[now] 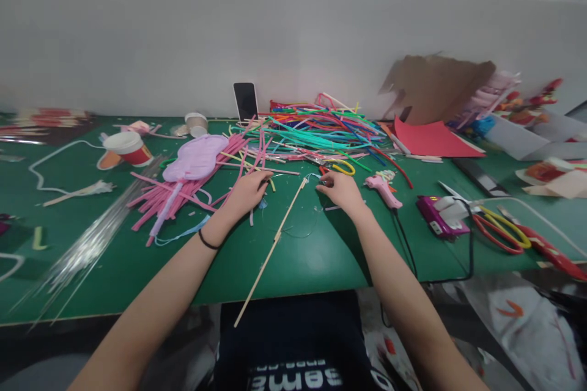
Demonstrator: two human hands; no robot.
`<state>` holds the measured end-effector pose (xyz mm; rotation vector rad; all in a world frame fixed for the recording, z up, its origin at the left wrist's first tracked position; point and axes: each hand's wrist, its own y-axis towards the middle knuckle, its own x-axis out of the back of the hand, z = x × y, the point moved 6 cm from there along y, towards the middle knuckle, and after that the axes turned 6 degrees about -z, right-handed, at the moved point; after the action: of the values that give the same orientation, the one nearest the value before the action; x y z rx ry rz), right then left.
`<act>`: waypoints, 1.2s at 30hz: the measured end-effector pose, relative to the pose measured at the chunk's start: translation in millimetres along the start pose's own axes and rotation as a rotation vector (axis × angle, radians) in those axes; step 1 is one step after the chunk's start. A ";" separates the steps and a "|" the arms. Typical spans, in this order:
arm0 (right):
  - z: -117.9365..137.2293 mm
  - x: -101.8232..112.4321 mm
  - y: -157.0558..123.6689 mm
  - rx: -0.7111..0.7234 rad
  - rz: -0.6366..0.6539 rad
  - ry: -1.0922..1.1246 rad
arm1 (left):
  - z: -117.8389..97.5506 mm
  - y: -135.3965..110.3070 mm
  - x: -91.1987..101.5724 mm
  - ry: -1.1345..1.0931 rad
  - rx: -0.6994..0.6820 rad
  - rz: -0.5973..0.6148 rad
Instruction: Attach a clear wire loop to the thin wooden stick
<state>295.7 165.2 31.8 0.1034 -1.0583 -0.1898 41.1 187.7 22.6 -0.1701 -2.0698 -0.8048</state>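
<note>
Stick (277,237) slants on green table (298,272), near end out past the edge. Left hand (250,192) just left of stick's far end, fingers bent; can't tell if pressed together or pinching anything. Right hand (339,188) just right of same end, fingertips at blue strip (312,176) by stick's tip; can't tell if pinched. Left of stick: lilac paddle (197,160) on pink strips (153,195). Beyond stick: coloured heap (316,131), phone (246,101). Right of stick, past right hand: glue gun (384,190).
</note>
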 end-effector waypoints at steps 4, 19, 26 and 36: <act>6.6 -2.0 -2.2 0.015 0.019 -0.138 | 3.5 0.9 -0.4 -0.033 0.036 -0.048; 5.1 -0.2 -6.9 -0.058 0.085 -0.301 | -1.8 -3.7 12.1 0.139 0.243 0.123; 0.6 13.7 -6.3 -0.019 0.113 -0.235 | 2.8 -4.4 20.2 -0.052 0.360 -0.059; -11.5 17.4 -9.4 -0.038 0.308 -0.066 | -1.6 -1.6 10.9 0.022 0.274 -0.010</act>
<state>313.0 152.4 39.4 -0.1010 -1.1216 0.0661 35.1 183.6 30.9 0.0002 -2.1362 -0.5192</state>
